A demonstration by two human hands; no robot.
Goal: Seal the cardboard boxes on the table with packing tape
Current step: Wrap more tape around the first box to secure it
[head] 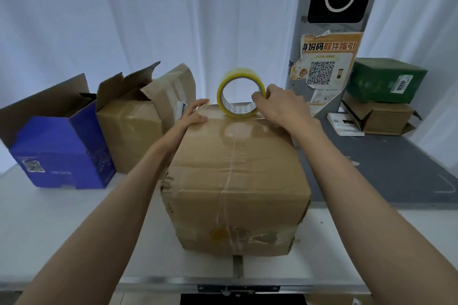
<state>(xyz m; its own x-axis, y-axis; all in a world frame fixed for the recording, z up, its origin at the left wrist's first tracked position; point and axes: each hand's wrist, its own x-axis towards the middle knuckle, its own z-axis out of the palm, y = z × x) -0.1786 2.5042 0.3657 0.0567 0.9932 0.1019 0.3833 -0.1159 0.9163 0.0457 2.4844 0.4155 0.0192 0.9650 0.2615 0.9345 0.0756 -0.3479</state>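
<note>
A closed brown cardboard box [235,176] stands in the middle of the white table [62,230]. Clear tape runs down its centre seam, and a glossy strip lies across the far part of its top. A yellowish tape roll [241,93] stands on edge at the box's far top edge. My right hand [280,106] pinches the right side of the roll. Resting flat on the box's far left top corner is my left hand [195,114], fingers straight, pressing the tape strip there.
An open brown box [133,131] with raised flaps and an open blue box [62,146] stand at the left. A grey post [322,62] with a poster rises behind. A green box [386,80] sits on another brown box [386,119] at the right, on a dark mat [371,168].
</note>
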